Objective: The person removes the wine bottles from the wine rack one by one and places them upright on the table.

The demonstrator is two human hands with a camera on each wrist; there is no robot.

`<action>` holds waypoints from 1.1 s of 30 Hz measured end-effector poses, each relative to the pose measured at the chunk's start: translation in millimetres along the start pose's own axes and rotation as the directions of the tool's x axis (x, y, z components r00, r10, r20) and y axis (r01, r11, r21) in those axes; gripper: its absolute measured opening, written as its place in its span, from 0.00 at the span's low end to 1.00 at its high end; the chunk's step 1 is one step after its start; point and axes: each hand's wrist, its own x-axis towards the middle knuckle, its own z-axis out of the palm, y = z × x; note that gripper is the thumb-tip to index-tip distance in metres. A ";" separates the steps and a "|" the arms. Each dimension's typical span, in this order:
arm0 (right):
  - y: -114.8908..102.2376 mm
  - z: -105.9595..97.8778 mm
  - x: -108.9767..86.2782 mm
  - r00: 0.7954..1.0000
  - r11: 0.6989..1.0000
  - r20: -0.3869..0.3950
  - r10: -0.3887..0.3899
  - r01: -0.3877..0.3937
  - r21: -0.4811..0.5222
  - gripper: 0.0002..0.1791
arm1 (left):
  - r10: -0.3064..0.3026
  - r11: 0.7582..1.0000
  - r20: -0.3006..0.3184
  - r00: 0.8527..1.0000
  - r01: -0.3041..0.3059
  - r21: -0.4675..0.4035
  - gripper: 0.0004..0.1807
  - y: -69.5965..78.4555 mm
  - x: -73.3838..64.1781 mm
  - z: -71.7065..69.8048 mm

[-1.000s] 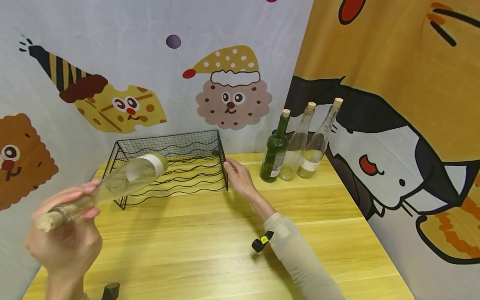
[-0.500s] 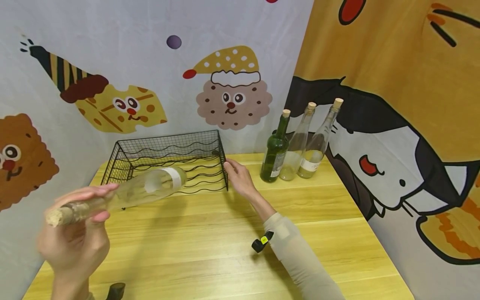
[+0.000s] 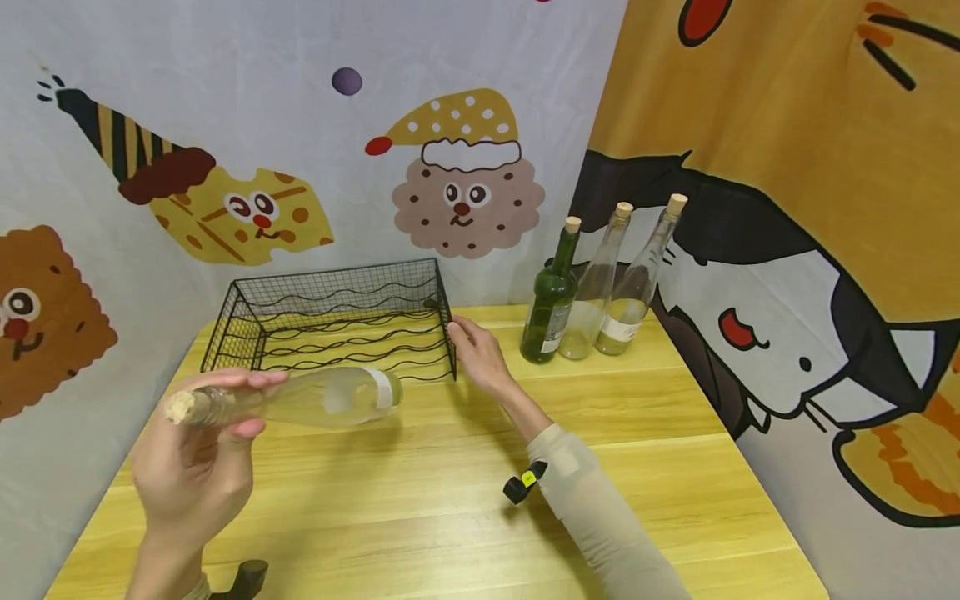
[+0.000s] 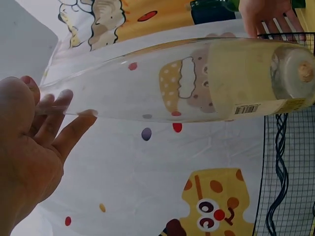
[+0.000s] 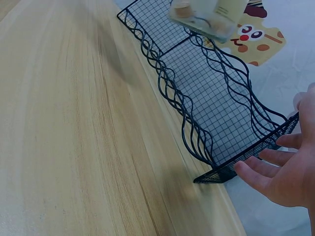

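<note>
My left hand (image 3: 195,471) pinches a clear glass bottle (image 3: 322,398) by its neck, thumb and fingers around it below the cork. Held nearly level above the table, the bottle points its pale-labelled base to the right, in front of a black wire wine rack (image 3: 337,287). In the left wrist view the bottle's base (image 4: 295,73) faces right, partly over the rack mesh. My right hand (image 3: 482,358) touches the rack's right end panel. Seen in the right wrist view, that hand's fingers (image 5: 258,167) are extended, tips against the mesh panel (image 5: 224,174).
Right of the rack stand a green corked bottle (image 3: 551,308) and two clear corked bottles, one in the middle (image 3: 585,321) and one at the right (image 3: 628,304). A cartoon-printed cloth (image 3: 262,83) backs the wooden table (image 3: 450,500).
My left hand has carried the bottle to the right, turning it nearer to level, its base lower and in front of the rack. The right hand and the rack stay in place.
</note>
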 end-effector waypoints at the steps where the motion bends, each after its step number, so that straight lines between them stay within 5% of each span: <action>1: -0.1 0.0 0.0 1.000 1.000 0.002 -0.001 0.001 0.002 0.35 | -0.002 1.000 0.014 1.000 0.002 -0.003 0.18 -1.4 -0.8 0.2; 9: -0.3 0.3 0.6 1.000 1.000 0.002 0.002 -0.002 -0.004 0.35 | -0.031 0.999 0.102 0.994 0.030 0.013 0.20 -14.1 -7.0 5.4; 33: 2.6 0.0 1.2 1.000 1.000 0.001 -0.003 0.003 -0.024 0.36 | -0.170 0.976 0.204 0.964 0.136 0.171 0.26 -40.2 -30.2 20.8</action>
